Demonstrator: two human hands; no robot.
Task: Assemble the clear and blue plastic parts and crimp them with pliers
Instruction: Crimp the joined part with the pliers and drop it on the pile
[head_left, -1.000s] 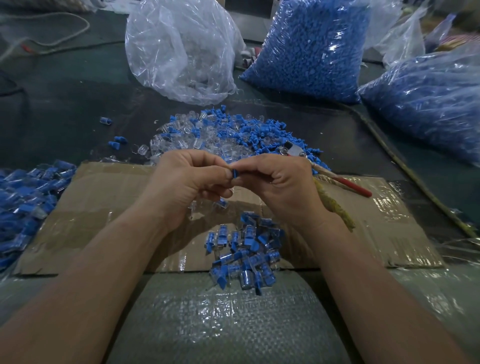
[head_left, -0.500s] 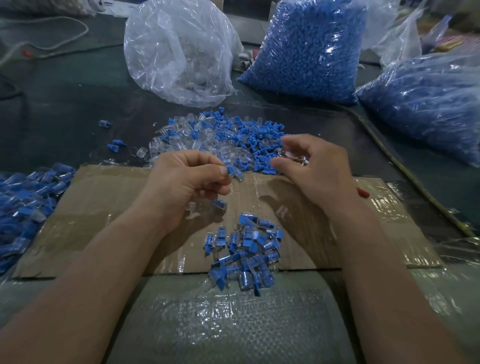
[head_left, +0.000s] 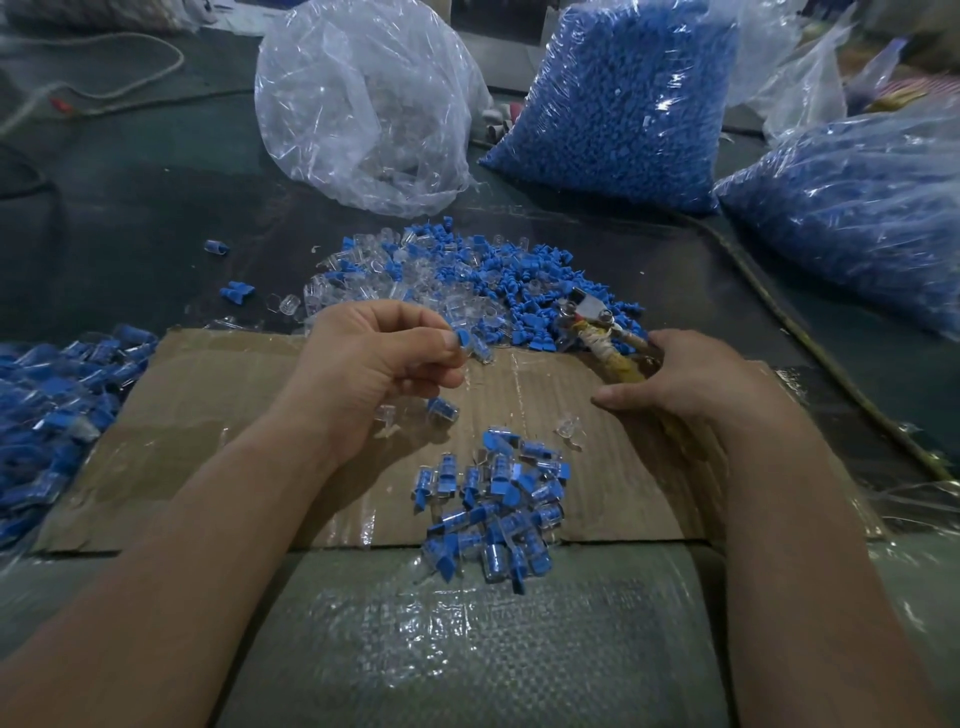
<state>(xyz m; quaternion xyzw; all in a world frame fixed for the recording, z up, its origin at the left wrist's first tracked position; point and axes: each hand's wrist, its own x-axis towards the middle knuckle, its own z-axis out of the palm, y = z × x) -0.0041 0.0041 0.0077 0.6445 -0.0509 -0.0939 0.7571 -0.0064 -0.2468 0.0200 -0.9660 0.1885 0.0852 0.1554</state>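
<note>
My left hand pinches a joined clear and blue part between thumb and fingertips, above the back of the cardboard sheet. To the right, my right hand curls round the tape-wrapped handles of the pliers, whose metal jaws point away over the loose pile of clear and blue parts. A heap of assembled pieces lies at the cardboard's near edge, between my forearms.
A bag of clear parts and two bags of blue parts stand at the back. More blue assembled pieces are heaped at the left. Single clear pieces lie on the cardboard. A cord runs along the right.
My hands have parted. The right hand left the part, reached right and took hold of the pliers' handles. The left hand keeps the part, almost in place.
</note>
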